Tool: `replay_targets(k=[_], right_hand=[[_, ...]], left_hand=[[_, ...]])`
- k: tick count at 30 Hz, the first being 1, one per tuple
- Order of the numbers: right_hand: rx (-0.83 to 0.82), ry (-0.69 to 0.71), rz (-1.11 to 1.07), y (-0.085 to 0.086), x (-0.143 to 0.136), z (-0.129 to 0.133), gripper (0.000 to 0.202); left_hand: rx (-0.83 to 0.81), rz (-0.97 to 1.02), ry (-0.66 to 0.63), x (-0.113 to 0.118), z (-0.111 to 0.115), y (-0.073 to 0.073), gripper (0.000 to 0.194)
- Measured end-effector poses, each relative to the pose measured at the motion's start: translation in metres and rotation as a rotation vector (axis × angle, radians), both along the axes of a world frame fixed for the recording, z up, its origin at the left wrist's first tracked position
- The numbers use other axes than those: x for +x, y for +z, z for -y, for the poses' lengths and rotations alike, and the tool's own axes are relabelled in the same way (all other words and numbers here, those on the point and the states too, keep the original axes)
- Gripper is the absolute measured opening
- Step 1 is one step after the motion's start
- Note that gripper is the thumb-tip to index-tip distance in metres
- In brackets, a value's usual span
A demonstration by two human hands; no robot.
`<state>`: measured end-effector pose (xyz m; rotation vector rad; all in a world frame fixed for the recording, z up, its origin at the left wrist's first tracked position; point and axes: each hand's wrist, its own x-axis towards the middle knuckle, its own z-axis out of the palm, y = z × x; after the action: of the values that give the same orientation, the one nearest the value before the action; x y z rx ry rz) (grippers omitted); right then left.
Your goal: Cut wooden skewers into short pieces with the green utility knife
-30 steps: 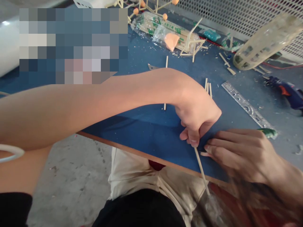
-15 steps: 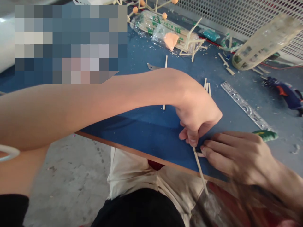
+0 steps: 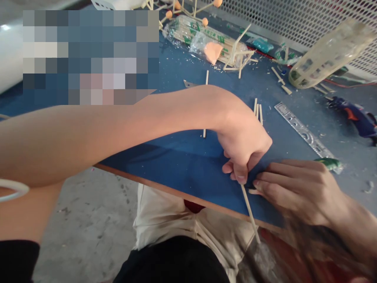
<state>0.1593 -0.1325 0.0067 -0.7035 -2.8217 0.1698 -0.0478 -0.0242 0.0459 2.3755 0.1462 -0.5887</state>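
My left hand reaches in across the blue table, bent down at the wrist. Its thumb and fingers pinch the upper end of a thin wooden stick, which slants down past the table's front edge. Close on the right, my right hand lies low over the table with fingers bent together. From its fingertips pokes a short pale sliver with a dark edge beside it; the rest is hidden under the fingers. A small gap separates this sliver from the stick.
A clear ruler lies beyond my right hand, a green object at its near end. Further back are a glue gun, a plastic bottle, packaged sticks and a loose blade. Cut sticks lie behind my left hand.
My right hand has drawn slightly to the right, so the sliver at its fingertips is now apart from the stick. My left hand keeps its pinch, almost unmoved.
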Motion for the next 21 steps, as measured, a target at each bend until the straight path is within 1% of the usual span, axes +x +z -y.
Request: replay_targets(k=[2, 4, 10, 16, 21], right_hand=[[0.116, 0.088, 0.028, 0.0026, -0.0024, -0.0005, 0.018], [0.174, 0.117, 0.047, 0.0040, -0.0038, -0.0012, 0.019], [0.205, 0.112, 0.062, 0.0035, -0.0043, -0.0014, 0.023], [0.210, 0.101, 0.060, 0.0032, -0.0049, -0.0014, 0.026], [0.251, 0.152, 0.024, 0.0068, -0.0110, -0.0015, 0.022]], left_hand=[[0.005, 0.002, 0.015, -0.0008, 0.0010, 0.0009, 0.029], [0.014, 0.007, 0.019, -0.0013, 0.0028, 0.0023, 0.027], [0.000, 0.014, 0.039, -0.0009, 0.0061, 0.0042, 0.026], [0.020, 0.021, -0.004, -0.0017, 0.0031, 0.0019, 0.029], [0.066, -0.003, -0.005, 0.0001, 0.0048, 0.0029, 0.024]])
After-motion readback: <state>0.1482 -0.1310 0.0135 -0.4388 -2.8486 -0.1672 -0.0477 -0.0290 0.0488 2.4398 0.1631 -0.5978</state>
